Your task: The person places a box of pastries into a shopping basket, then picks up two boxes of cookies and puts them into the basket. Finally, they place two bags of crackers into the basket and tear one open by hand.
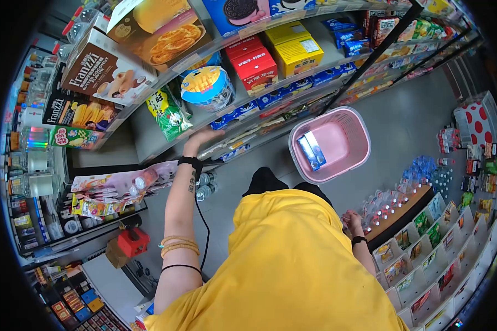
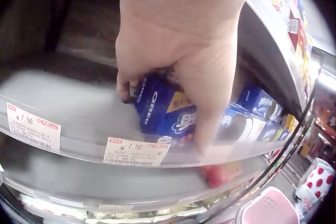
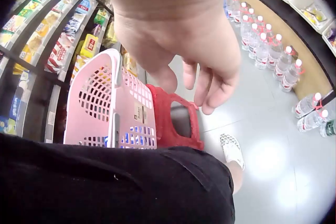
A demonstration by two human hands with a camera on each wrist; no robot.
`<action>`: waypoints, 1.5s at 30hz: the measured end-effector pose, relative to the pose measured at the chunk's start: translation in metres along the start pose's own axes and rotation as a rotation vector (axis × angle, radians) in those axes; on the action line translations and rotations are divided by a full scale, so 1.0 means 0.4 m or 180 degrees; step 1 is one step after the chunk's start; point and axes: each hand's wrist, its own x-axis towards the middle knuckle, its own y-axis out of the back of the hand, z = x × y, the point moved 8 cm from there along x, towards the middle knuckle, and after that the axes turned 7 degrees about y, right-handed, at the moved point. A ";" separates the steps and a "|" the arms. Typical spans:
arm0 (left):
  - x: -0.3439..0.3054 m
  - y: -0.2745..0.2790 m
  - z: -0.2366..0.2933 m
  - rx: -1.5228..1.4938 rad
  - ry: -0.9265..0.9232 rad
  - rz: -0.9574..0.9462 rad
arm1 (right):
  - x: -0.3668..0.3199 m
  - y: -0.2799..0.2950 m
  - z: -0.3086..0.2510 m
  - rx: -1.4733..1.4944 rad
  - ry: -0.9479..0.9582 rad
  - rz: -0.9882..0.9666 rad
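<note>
My left hand reaches onto a lower shelf, beneath the green snack bag and the instant-noodle-like blue tub. In the left wrist view, its thumb and fingers straddle and grip a blue Oreo box at the front of the shelf. More blue boxes stand in a row to the right of it. My right hand hangs beside my leg with loosely bent fingers and holds nothing. A pink basket in front of me contains a blue-and-white box.
Price labels line the shelf edge. A red stool stands beside the basket. Water bottles stand in rows on the floor at right, by a rack of white bins. Hanging snack packs are at left.
</note>
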 end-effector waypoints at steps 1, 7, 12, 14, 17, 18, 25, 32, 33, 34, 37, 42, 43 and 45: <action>0.006 -0.002 -0.014 -0.0187 -0.0166 0.0121 | -0.001 -0.001 0.005 0.0052 -0.0009 0.0040; -0.034 0.013 -0.018 0.0082 0.0058 0.0277 | 0.061 -0.069 -0.094 -0.0162 0.0391 -0.0533; -0.234 0.084 0.078 -0.0116 -0.0533 0.1455 | 0.004 -0.265 -0.311 -0.0650 0.0719 -0.0655; -0.288 0.057 0.054 -0.0228 -0.0684 0.1848 | -0.049 -0.389 -0.408 -0.1115 0.0895 -0.1097; -0.397 0.021 0.102 -0.0498 -0.0723 0.1679 | -0.156 -0.605 -0.536 -0.1982 0.1302 -0.2147; -0.427 0.006 0.118 -0.0498 -0.0773 0.1620 | -0.213 -0.682 -0.579 -0.2044 0.1434 -0.2445; -0.620 -0.033 0.284 -0.0719 -0.1162 0.1423 | -0.576 -1.062 -0.732 -0.1818 0.1835 -0.3930; -0.781 0.016 0.326 -0.0788 -0.0924 0.2025 | -0.730 -1.099 -0.754 -0.1500 0.1816 -0.3940; -0.799 0.017 0.330 -0.0911 -0.0877 0.2028 | -0.747 -1.096 -0.763 -0.1469 0.1816 -0.3913; -0.815 0.022 0.340 -0.0898 -0.0817 0.2078 | -0.758 -1.097 -0.768 -0.1426 0.1823 -0.3873; -0.843 0.022 0.349 -0.0875 -0.0616 0.2043 | -0.785 -1.094 -0.794 -0.1193 0.2196 -0.3758; -0.889 0.060 0.342 -0.1980 -0.0611 0.1957 | -0.753 -1.059 -0.840 -0.0925 0.2052 -0.3527; -0.883 0.048 0.316 -0.2497 -0.0505 0.1848 | -0.741 -1.050 -0.849 -0.0841 0.1956 -0.3544; -0.864 0.023 0.277 -0.3093 -0.0425 0.1606 | -0.735 -1.029 -0.866 -0.0638 0.1930 -0.3467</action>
